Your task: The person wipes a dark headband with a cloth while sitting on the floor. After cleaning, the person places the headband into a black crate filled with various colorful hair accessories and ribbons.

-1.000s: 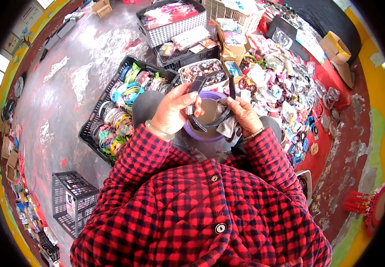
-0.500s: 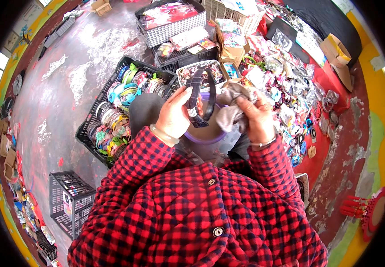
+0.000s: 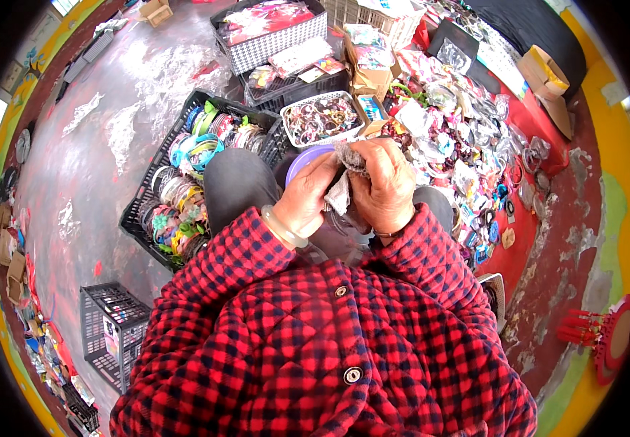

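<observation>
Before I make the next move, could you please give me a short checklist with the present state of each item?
1. Cloth gripped by the right hand: ok.
2. Left hand close to the cloth: ok.
3. Left hand's grip: cannot tell, its fingertips are partly hidden.
4. Purple basin fully visible: not ok, the hands cover much of it.
5. Black crate beside the left knee: ok.

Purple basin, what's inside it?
Of the purple basin, only the upper-left edge shows clearly; the left hand, right hand and grey cloth block most of the view, so I cannot tell its contents.
</observation>
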